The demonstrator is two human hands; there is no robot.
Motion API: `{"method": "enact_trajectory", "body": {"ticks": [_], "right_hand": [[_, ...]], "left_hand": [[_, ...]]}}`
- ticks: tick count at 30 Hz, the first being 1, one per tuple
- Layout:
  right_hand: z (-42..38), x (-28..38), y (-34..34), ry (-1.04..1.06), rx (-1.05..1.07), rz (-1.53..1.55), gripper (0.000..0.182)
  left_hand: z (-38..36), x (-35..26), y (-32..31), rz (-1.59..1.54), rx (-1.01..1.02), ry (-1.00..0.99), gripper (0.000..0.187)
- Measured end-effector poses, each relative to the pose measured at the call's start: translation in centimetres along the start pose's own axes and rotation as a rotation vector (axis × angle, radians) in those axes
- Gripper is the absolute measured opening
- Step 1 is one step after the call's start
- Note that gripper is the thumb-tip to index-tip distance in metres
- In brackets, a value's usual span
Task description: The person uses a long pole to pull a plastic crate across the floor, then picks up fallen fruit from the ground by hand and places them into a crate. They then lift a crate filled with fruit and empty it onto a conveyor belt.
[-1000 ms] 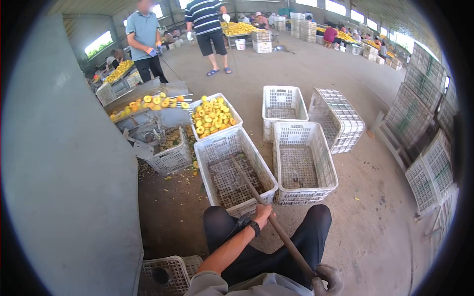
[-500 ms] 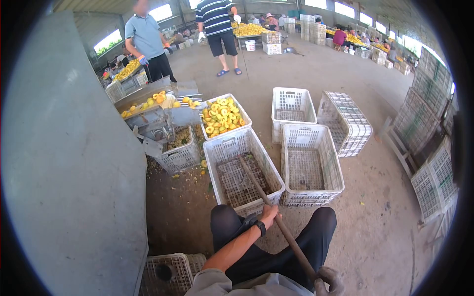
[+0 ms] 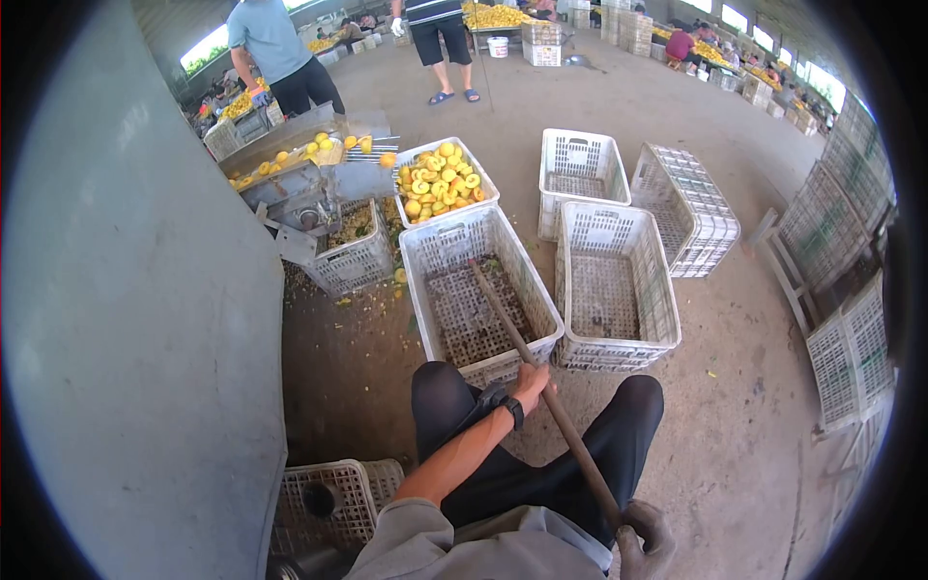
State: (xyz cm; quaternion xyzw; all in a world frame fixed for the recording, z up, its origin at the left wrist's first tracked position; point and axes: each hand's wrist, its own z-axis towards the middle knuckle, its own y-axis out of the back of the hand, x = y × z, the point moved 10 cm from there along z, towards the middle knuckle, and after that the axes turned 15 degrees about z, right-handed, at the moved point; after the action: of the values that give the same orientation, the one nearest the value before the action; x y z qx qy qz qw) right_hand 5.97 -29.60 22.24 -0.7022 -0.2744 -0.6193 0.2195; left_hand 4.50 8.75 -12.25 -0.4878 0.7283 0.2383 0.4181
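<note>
I sit with my knees apart and hold a long wooden stick in both hands. My left hand, bare with a black wristwatch, grips the stick near its middle. My right hand, in a grey glove, grips the near end at the bottom of the view. The far end of the stick rests inside a white plastic crate in front of my knees, which holds only a little debris on its floor.
Beyond it stands a crate of yellow fruit halves, fed by a metal machine with a waste crate under it. Empty white crates stand right, one tipped over. A grey wall fills the left. Two people stand behind.
The view has tilted down and the crates have slid up the frame. My left hand has shifted slightly up the stick's line; both hands keep their grip.
</note>
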Motion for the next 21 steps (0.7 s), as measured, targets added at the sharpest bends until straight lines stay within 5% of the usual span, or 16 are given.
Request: {"method": "enact_trajectory", "body": {"ticks": [21], "right_hand": [[-0.1,-1.8,0.3,-0.23,-0.011,-0.003,0.037]], "left_hand": [[0.1,-0.2,-0.2,0.009,0.006,-0.007,0.029]]}}
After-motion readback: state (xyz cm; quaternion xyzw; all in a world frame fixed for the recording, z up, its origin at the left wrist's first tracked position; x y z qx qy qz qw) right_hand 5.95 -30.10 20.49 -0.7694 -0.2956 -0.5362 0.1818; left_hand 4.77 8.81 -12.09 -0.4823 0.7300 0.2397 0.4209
